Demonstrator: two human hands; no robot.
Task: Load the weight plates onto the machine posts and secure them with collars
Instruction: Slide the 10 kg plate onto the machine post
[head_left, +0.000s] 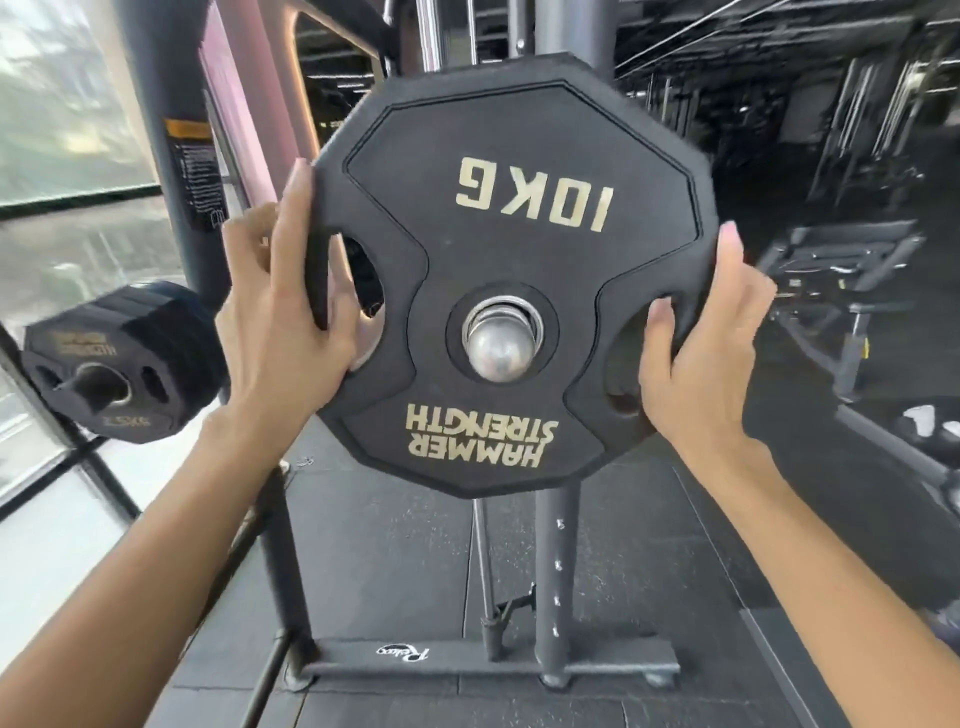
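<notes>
Plate (511, 270), a black twelve-sided 10KG disc, sits in the middle of the view with its centre hole around the post (500, 347), whose rounded steel end pokes through toward the camera. Its printed face looks at the person, and the lettering reads upside down, so the disc has gone on rotated half a turn; that should not matter for loading. The flat face stands roughly upright, tipped a little to the right, and its axis runs along the post, near to far.

Left hand (291, 312) is closed on the left rim, thumb on the near face and fingers curled round the edge beside the left grip slot. Right hand (698, 358) grips the right rim the same way, one finger hooked at the right slot. Holding opposite edges likely keeps the disc square to the post, so the hole slides without binding.

How far along the post the plate has gone cannot be told from here. No collar is visible on the post, so securing seems not yet done.

Far left, smaller plates (122, 361) hang on another peg. Below, the upright (557, 571) stands on a base (493, 662) on the rubber floor.
</notes>
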